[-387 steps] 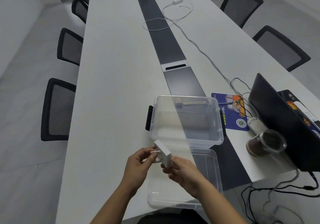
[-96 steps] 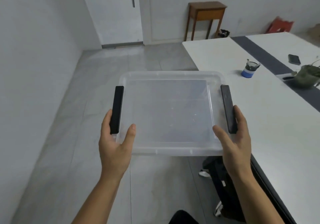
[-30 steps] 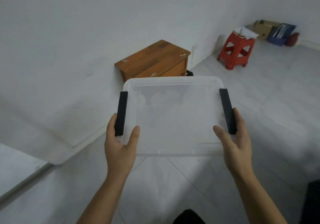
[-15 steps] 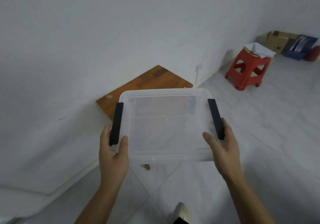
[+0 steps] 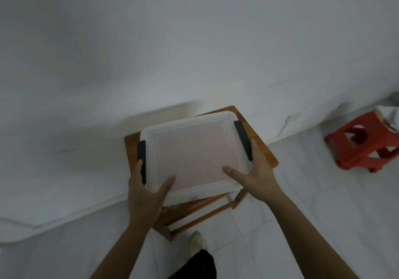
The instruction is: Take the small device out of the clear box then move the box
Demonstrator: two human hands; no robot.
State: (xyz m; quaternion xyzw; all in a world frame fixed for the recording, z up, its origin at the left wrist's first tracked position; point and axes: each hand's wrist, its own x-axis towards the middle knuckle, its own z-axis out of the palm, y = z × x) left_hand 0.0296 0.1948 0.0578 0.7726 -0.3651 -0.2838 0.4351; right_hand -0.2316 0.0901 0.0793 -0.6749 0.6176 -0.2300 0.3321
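Head view. A clear rectangular plastic box with a translucent lid and two black side latches (image 5: 194, 151) is held in both bare hands directly over the top of a small brown wooden side table (image 5: 262, 147) that stands against a white wall (image 5: 194, 41). The left hand (image 5: 145, 192) clasps the box's near left corner, thumb lying across the lid and the remaining fingers hidden under or behind the left black latch (image 5: 141, 160). The right hand (image 5: 255, 174) clasps the near right side, thumb pointing inward over the lid, palm against the wall of the box just below the right black latch (image 5: 243, 139). Neither hand has let go.

The box is skewed: its far right corner lies closer to the wall than its far left corner, and its long axis runs left to right between the two hands, so both are equally placed to carry it. Its footprint covers most of the table top; a strip of wood shows on the right and at the far left corner. Whether the base already touches the wood cannot be told. No small device is seen inside.

Judgement: the carry is near its end, and what remains is a straight lowering onto the table. A red plastic stool (image 5: 362, 144) stands on the pale tiled floor (image 5: 313, 203), well apart to the right.
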